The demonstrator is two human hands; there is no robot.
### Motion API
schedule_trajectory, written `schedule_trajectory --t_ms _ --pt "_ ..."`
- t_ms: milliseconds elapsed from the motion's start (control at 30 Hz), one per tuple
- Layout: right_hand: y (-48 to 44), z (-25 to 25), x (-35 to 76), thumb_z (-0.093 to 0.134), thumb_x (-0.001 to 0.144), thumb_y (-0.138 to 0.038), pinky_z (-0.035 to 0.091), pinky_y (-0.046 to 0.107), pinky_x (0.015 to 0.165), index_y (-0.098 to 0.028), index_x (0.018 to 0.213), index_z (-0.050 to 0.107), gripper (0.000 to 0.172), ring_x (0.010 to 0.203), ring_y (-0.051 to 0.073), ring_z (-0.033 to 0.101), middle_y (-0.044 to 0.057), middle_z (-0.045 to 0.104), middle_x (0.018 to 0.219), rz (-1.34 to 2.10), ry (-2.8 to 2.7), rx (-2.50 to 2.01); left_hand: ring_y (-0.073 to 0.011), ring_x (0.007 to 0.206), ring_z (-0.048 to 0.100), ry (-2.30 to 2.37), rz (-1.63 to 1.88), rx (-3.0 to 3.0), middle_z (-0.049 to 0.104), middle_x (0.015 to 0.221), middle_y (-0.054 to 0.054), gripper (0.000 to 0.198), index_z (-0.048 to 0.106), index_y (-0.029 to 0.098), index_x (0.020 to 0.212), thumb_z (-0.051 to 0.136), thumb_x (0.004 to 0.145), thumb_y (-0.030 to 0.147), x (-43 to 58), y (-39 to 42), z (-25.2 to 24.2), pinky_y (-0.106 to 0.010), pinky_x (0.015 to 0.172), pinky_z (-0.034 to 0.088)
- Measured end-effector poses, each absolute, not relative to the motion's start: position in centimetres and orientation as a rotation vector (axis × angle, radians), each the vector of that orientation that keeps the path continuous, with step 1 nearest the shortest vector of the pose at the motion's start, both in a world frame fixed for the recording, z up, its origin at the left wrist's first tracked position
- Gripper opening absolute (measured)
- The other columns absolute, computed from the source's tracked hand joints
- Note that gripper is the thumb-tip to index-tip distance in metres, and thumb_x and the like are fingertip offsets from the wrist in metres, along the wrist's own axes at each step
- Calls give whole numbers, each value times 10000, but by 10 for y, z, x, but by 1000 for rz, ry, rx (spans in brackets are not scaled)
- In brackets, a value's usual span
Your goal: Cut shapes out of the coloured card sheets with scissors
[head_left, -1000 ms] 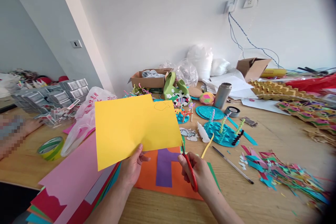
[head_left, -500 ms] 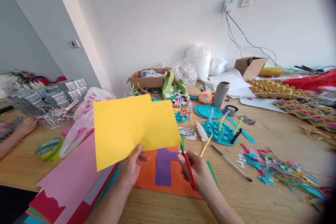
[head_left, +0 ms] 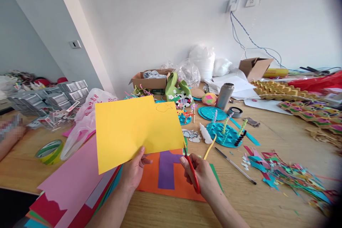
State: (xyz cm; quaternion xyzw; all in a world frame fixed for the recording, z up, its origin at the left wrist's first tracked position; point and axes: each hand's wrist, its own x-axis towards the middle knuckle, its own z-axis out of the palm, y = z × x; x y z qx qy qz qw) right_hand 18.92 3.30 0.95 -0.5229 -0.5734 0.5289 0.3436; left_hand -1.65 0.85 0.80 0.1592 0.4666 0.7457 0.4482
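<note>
The yellow sheet (head_left: 128, 131) in your left hand (head_left: 135, 169) looks like smooth, matt paper; the scissors (head_left: 192, 169) in your right hand (head_left: 201, 175) pair glossy red plastic handles with metal blades. At the lower centre of the frame you have flat, matt orange paper (head_left: 187, 187) on a smooth wooden table (head_left: 275, 135) with visible grain. Right of centre, your flask (head_left: 225, 97) is greyish metal with a soft sheen. Toward the left, the bag (head_left: 86, 123) is thin, crinkled, translucent plastic.
</note>
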Motion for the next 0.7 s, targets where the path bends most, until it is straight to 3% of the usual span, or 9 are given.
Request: schedule_trajectory --t_ms 700 --pt "34 8 191 625 737 -639 332 187 387 -226 603 377 500 405 98 481 -50 488 462 1334 -1510 -1381 -154 592 693 1144 1843 400 725 769 47 426 713 207 860 912 484 232 -15 8 11 -220 412 549"
